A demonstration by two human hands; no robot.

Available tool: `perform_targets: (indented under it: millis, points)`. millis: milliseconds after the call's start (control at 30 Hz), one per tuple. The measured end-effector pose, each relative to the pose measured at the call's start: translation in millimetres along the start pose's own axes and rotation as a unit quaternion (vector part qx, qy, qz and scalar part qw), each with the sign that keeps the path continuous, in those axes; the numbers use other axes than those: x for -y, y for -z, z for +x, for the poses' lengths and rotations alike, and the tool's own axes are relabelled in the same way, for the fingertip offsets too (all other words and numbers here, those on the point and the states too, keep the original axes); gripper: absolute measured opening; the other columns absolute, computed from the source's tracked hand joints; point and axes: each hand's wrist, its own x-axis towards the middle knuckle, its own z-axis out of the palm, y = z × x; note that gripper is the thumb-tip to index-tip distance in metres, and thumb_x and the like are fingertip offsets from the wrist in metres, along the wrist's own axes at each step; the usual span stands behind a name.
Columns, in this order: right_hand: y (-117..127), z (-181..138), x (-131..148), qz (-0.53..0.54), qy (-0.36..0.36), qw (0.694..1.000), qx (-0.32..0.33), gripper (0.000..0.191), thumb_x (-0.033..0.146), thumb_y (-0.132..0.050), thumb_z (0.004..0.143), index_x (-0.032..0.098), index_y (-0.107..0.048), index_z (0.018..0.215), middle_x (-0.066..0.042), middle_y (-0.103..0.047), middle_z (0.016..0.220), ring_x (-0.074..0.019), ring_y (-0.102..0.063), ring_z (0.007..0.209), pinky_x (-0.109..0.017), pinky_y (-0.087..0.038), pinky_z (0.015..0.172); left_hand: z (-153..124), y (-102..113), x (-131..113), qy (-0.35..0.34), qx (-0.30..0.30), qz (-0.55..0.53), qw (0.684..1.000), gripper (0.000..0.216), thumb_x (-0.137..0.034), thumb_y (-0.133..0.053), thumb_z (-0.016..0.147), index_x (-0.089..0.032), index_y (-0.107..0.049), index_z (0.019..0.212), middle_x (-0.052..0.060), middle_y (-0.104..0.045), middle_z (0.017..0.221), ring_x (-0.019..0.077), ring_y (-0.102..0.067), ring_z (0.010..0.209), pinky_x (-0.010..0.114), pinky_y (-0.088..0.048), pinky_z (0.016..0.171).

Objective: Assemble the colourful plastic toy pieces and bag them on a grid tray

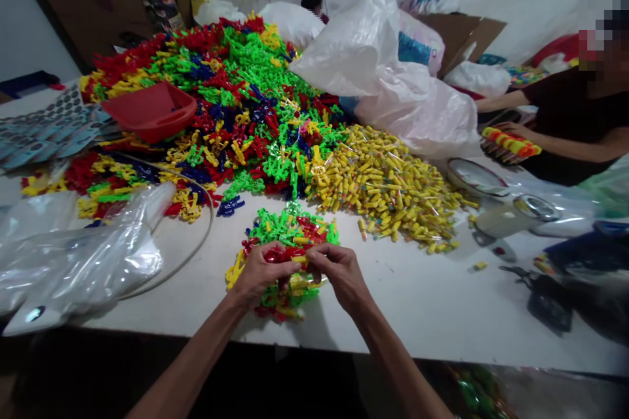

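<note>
My left hand (260, 272) and my right hand (339, 272) meet over a small heap of coloured plastic toy pieces (289, 232) on the white table (432, 301). Both hands are closed, fingers pinched on red and yellow plastic pieces (289, 255) held between them. More green, yellow and red pieces lie under and around the hands.
A big pile of red, green, yellow and blue plastic pieces (226, 78) fills the table's far side, with a red scoop (152, 108) on it. Small yellow tubes (388, 183) spread to the right. Clear plastic bags (83, 255) lie left. A person (574, 124) sits at right.
</note>
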Motion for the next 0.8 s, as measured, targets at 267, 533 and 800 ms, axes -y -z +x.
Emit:
perform_targets:
  millis: [267,533,800]
  points:
    - [24,55,11,-0.325,0.089,0.938,-0.085,0.036,0.049,-0.059,0.074,0.017,-0.070,0.085,-0.004,-0.064,0.070,-0.0153,-0.054,0.060,-0.026,-0.039,0.055,60,49,-23,-0.154,-0.218,0.401,0.876,0.027,-0.041,-0.050,0.080,-0.018,-0.060,0.089,0.007,-0.064,0.094,0.0175,-0.059,0.082,0.028,-0.045,0.072]
    - [96,69,7,-0.589,-0.009,0.790,-0.172,0.028,0.028,-0.048,0.082,0.013,-0.066,0.097,-0.009,-0.066,0.094,-0.0183,-0.059,0.085,-0.025,-0.039,0.068,100,133,-8,-0.124,-0.212,0.554,0.796,0.016,-0.013,-0.046,0.070,-0.016,-0.057,0.080,0.016,-0.061,0.102,0.0329,-0.049,0.109,0.043,-0.037,0.090]
    - [127,77,-5,-0.649,-0.079,0.733,-0.187,0.014,0.016,-0.052,0.075,0.013,-0.066,0.075,-0.011,-0.065,0.088,-0.0206,-0.059,0.080,-0.026,-0.033,0.059,71,95,-14,-0.064,-0.226,0.226,0.945,0.028,-0.043,-0.054,0.072,-0.017,-0.055,0.082,0.004,-0.060,0.073,0.0200,-0.061,0.066,0.028,-0.046,0.054]
